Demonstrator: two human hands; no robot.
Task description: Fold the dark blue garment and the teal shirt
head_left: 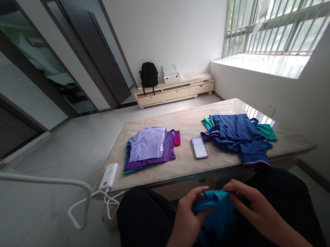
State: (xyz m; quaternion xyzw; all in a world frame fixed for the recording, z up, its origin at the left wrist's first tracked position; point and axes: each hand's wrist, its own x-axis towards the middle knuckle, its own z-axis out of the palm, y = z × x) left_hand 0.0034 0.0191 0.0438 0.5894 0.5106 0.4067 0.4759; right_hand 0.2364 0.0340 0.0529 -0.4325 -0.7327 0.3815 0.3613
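Between my knees hangs a blue piece of fabric [216, 223], its upper edge bunched and partly rolled over; its exact kind does not show. My left hand [190, 206] grips the left part of that edge, thumb below and fingers above. At the right end of the edge, my right hand [246, 197] pinches the cloth between thumb and fingers. The lower part of the fabric falls into shadow over my dark trousers. Just beyond my hands, on the table, lie a pile of purple clothes [148, 145] at left and a heap with a navy shirt [235, 131] at right.
A phone [199, 147] lies between the piles on the marble-like table [183, 121]. A white power bank [109, 176] with a cable sits at the left corner, and a pale curved bar [39, 175] crosses the left side. Behind stands a low cabinet [176, 94] with a black backpack [148, 75].
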